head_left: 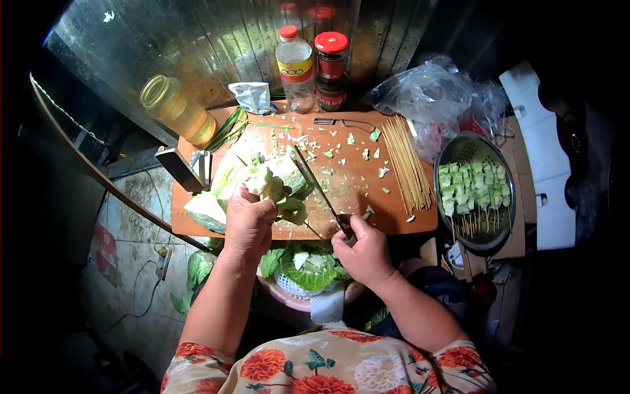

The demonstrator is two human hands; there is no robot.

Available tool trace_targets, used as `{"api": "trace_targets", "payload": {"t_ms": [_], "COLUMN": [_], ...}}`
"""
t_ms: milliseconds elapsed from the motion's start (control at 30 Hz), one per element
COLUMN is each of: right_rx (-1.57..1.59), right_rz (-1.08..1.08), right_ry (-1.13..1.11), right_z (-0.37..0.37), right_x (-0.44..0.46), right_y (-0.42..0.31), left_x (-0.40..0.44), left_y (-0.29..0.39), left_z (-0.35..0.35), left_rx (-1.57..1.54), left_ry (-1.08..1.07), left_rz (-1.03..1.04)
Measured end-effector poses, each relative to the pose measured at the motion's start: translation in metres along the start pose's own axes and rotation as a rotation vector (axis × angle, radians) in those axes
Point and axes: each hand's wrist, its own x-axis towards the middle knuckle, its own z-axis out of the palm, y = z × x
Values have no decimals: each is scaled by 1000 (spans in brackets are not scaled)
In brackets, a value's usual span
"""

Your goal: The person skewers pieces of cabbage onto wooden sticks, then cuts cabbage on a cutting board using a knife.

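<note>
My left hand (pixel 252 220) is closed around a pale cabbage piece (pixel 268 184) with ragged leaf edges, raised over the wooden board (pixel 354 190). My right hand (pixel 364 253) grips the handle of a knife (pixel 321 190). Its blade points up and away, just right of that piece. Cut cabbage (pixel 209 211) lies on the board by my left hand. Chopped bits of leaf are scattered across the board's middle. Below the front edge, cabbage leaves (pixel 308 270) fill a pink basin (pixel 295 303).
Bamboo skewers (pixel 407 164) lie at the board's right. Skewered cabbage (pixel 474 187) sits in a metal colander (pixel 491 244). Behind stand a clear bottle (pixel 296 65), a red-lidded jar (pixel 331 56) and plastic bags (pixel 430 88). A tilted jar (pixel 180 111) and a phone (pixel 178 169) are at left.
</note>
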Motion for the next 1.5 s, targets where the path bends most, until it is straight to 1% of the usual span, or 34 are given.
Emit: {"api": "trace_targets", "payload": {"t_ms": [33,67,100,133,167,200,267,300,333,400,467,533,600,667,733,767,800,867,900,1000,1067,1100,1133,1167,1233,1267,1300,1333,1367,1400,1433,1500], "right_rx": [-14,-29,-29,-94,-158,-159,-305,-391,-392,-473,-484,-546,-573,-601,-335,-136,-136,461,499,521,532,486,440,438,397,395,340,286,286,222,159,105], "right_rz": [18,35,34,77,119,119,100,33,32,161,193,238,224,211,-14,-28,-32,342,355,347,370,360,349,347,349,347,276,206,205,168,131,90], "right_ry": [-13,-26,-25,-25,-25,-25,2,42,45,1,-15,-80,-81,-83,-155,-185,-188,-494,-523,-560,-549,-502,-456,-460,-382,-387,-358,-329,-333,-321,-307,-316], "right_z": [-1,-1,-3,-4,-6,-6,-3,0,0,1,2,1,3,2,-4,1,1,-5,-5,-1,2,3,3,3,0,0,0,0,-1,-3,-5,-11], "right_x": [2,4,5,7,8,10,16,17,18,20,20,20,19,19,17,17,17,14,12,9,7,7,6,6,4,2,1,0,0,-1,-2,-2], "right_y": [1,1,3,4,7,13,32,41,47,54,61,62,63,59,47,46,38,13,8,7,7,6,5,4,3,5,7,9,7,3,0,-5], "left_x": [-6,-5,-2,-2,-3,-3,-4,-6,-6,-3,-3,-2,-2,-3,-5,-6,-6,-6,-6,-5,-2,-4,-6,-7,-1,1,2,3,5,6,6,7], "left_y": [8,5,0,-1,-1,-2,-4,-4,-6,-14,-18,-19,-19,-20,-19,-18,-19,-20,-20,-21,-23,-20,-14,-10,-7,-7,-8,-8,-7,-7,-7,-7], "left_z": [11,9,8,8,14,13,12,14,14,10,11,11,11,10,11,12,12,14,14,13,8,10,12,14,10,8,8,6,5,3,3,1], "left_rx": [-4,-4,69,142,129,128,253,274,272,350,317,332,354,389,404,421,420,407,406,359,364,362,230,98,102,106,136,134,194,253,253,256], "left_ry": [4,3,4,5,4,4,-91,-92,-95,-192,-176,-199,-188,-181,-183,-185,-180,-159,-155,-135,-181,-178,-174,-170,-145,-121,-93,-88,-90,-93,-90,-54], "left_rz": [-61,-61,-13,34,19,20,57,47,49,69,80,51,61,10,-1,-12,-10,-16,-13,-24,-6,-4,-60,-115,-139,-165,-121,-119,-67,-15,-14,71]}}
